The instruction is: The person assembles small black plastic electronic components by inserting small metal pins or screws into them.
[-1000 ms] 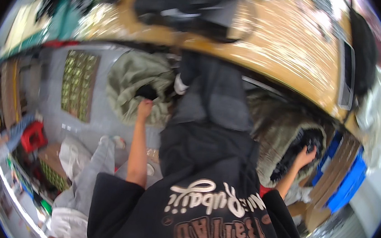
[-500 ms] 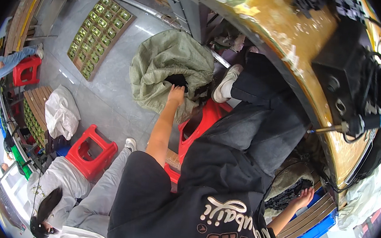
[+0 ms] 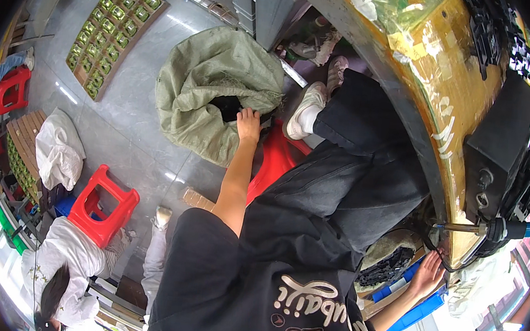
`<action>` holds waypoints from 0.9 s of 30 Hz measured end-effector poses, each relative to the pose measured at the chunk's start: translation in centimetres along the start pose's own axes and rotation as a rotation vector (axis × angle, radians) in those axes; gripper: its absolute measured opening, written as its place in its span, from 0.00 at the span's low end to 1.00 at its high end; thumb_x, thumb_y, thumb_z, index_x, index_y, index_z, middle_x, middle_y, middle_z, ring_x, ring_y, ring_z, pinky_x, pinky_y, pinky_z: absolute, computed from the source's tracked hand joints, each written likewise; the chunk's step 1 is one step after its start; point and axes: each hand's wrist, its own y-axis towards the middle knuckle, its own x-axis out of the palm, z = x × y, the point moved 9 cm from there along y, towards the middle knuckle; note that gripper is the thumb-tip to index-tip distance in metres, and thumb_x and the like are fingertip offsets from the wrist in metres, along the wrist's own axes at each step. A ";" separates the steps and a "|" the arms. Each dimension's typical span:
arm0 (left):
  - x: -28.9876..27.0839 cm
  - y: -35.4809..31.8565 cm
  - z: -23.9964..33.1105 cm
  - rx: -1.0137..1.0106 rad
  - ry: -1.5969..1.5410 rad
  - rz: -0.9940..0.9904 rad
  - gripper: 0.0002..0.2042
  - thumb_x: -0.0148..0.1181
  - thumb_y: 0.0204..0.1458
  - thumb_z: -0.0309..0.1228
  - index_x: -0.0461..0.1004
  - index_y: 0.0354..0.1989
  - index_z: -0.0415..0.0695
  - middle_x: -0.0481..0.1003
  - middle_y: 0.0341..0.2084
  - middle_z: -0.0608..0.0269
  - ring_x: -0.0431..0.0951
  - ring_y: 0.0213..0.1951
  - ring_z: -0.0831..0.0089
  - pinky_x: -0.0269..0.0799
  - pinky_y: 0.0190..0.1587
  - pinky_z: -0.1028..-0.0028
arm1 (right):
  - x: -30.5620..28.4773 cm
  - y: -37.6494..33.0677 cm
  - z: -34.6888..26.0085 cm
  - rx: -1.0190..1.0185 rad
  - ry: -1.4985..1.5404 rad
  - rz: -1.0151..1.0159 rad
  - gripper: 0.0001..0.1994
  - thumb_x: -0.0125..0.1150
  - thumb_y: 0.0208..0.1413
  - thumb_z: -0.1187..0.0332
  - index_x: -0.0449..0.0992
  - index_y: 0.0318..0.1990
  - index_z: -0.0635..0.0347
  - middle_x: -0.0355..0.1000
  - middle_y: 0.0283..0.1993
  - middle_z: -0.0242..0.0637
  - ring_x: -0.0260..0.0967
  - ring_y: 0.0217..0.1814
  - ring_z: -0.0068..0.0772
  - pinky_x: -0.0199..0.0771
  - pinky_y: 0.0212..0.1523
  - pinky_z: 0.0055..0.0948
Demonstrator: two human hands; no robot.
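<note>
My left hand (image 3: 248, 123) reaches down into the mouth of a green woven sack (image 3: 203, 91) lying on the grey floor. Its fingers are among dark pieces inside the sack and are partly hidden. My right hand (image 3: 429, 273) is at the lower right with its fingers spread, touching the underside edge of the yellow worktable (image 3: 439, 86) by a black cable. Just left of it sits a container of black parts (image 3: 385, 267). I sit on a red stool (image 3: 273, 160), in dark trousers and white shoes.
A tray of green pieces (image 3: 110, 29) lies on the floor at the upper left. A red stool (image 3: 105, 205) and a white bag (image 3: 58, 150) stand at the left. Another person in white sits at the lower left (image 3: 64, 268). A black box (image 3: 500, 145) and a blue bin (image 3: 419, 311) are at the right.
The view has swung further down toward the floor. My left hand stays in the sack. My right hand has lifted from the black parts to the table's edge.
</note>
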 end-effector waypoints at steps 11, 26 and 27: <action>2.3 0.4 -4.5 -0.371 -0.298 -0.173 0.11 0.61 0.37 0.42 0.76 0.28 0.52 0.68 0.37 0.61 0.65 0.45 0.62 0.60 0.45 0.64 | -0.6 -0.1 -0.1 0.009 0.050 0.058 0.21 0.49 0.53 0.68 0.58 0.50 0.75 0.52 0.58 0.56 0.47 0.63 0.45 0.48 0.63 0.45; -8.5 -8.8 -14.9 -0.361 -1.187 0.286 0.08 0.53 0.44 0.23 0.58 0.22 0.41 0.62 0.14 0.66 0.67 0.17 0.78 0.65 0.18 0.75 | -0.7 1.0 -1.4 -0.345 -0.372 -0.026 0.23 0.47 0.49 0.74 0.51 0.54 0.70 0.56 0.49 0.47 0.56 0.53 0.48 0.58 0.57 0.42; -8.8 -9.0 -14.5 -0.359 -1.183 0.296 0.08 0.53 0.44 0.23 0.58 0.22 0.41 0.62 0.14 0.66 0.67 0.17 0.78 0.65 0.18 0.75 | -0.2 0.6 -1.1 -0.350 -0.384 -0.042 0.23 0.46 0.50 0.75 0.51 0.54 0.70 0.55 0.50 0.47 0.56 0.53 0.48 0.58 0.58 0.42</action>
